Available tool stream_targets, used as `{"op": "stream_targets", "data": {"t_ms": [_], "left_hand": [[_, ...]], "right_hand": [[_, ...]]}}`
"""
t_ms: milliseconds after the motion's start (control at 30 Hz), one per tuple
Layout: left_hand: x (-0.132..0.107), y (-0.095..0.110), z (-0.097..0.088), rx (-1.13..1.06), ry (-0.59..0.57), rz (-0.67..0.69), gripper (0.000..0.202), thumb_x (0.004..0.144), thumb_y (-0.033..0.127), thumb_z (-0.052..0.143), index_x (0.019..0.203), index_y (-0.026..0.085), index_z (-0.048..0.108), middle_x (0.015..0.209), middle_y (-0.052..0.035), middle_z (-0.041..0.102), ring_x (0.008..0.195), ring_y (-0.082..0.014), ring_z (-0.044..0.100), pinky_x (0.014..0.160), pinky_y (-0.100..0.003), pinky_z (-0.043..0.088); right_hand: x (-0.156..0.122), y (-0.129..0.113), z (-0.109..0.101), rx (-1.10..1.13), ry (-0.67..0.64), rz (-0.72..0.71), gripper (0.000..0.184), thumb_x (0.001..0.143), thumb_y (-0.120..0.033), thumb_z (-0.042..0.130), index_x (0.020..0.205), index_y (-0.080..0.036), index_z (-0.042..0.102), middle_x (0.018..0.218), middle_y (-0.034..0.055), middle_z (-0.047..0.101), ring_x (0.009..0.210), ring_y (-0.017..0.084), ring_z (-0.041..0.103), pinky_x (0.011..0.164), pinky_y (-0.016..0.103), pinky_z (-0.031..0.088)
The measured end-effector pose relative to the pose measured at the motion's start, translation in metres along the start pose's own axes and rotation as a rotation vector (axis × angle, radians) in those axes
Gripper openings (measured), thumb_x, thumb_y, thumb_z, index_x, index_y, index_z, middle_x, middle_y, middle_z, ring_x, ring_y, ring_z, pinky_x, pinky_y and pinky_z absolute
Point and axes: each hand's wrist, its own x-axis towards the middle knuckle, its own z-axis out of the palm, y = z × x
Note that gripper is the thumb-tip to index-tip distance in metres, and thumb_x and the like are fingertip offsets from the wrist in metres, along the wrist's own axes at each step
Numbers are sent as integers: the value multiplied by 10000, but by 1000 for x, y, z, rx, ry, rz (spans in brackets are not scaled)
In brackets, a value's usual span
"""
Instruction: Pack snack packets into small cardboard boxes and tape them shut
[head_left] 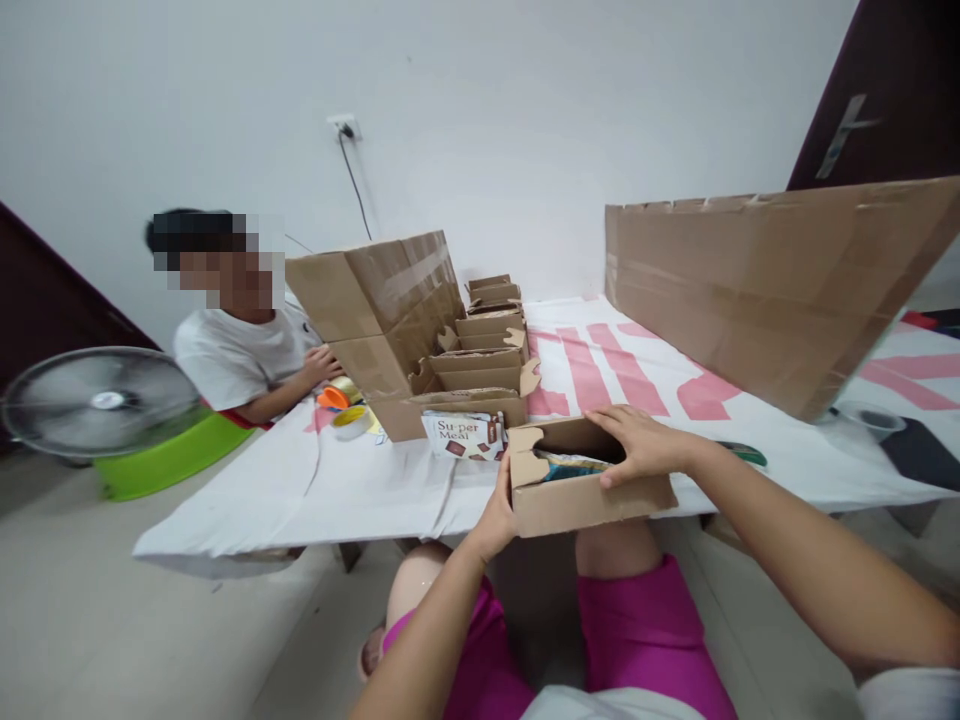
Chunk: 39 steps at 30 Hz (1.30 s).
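Plain brown cardboard on the small box [585, 503], the row of boxes [480, 377] and the big sheet [750, 290]. The counter [360, 482] is white with broad pink marks. Magenta shorts [652, 625], a lime-green tub [169, 462], an orange tape roll [332, 398], and a white packet [461, 432] with brown squares.

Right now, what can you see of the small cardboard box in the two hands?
The small cardboard box is plain brown, shallow and open on top, with a notched flap standing at its left end. It sits at the near edge of the white-covered table. The left hand grips its left end; the right hand lies across the opening. A printed packet shows inside.
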Motion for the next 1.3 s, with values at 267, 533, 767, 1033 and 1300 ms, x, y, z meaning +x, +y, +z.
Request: {"op": "stream_targets", "data": {"t_ms": [267, 533, 767, 1033, 1300], "left_hand": [[-2, 47, -35, 305, -12, 97, 761, 680, 170, 660, 1396, 263, 420, 1405, -104, 489, 1262, -290, 500, 1061, -458, 398], [18, 113, -1, 785, -253, 447, 296, 902, 266, 492, 1161, 277, 636, 1188, -56, 665, 1258, -254, 503, 1108, -463, 304], [34, 139, 2, 1188, -457, 505, 208, 873, 365, 572, 1017, 261, 682, 1081, -77, 677, 1270, -300, 489, 1156, -548, 110], [13, 149, -39, 1422, -300, 382, 239, 868, 436, 571, 798, 214, 621, 825, -46, 679, 883, -256, 638, 1071, -569, 240], [16, 133, -30, 1361, -269, 263, 614, 709, 745, 580, 929, 173, 617, 1081, -148, 611, 1049, -330, 572, 972, -506, 404]], "right_hand": [[-1, -4, 3, 26, 31, 13, 1137, 603, -814, 625, 1491, -170, 329, 1499, 198, 367, 1368, 419, 323, 1094, 573, 306], [0, -2, 6, 35, 55, 5, 1151, 591, -831, 614, 1493, -177, 326, 1498, 198, 374, 1349, 432, 344, 1074, 580, 320], [-2, -4, 6, 26, 54, 20, 1146, 607, -838, 595, 1492, -161, 323, 1500, 198, 364, 1359, 407, 336, 1097, 552, 304], [-3, -4, 6, 31, 55, 15, 1136, 607, -842, 589, 1496, -188, 321, 1512, 184, 357, 1360, 420, 335, 1087, 555, 318], [-4, -8, 1, 62, 5, 44, 1180, 618, -837, 584, 1514, -138, 264, 1542, 205, 287, 1393, 429, 262, 1117, 565, 258]]}}
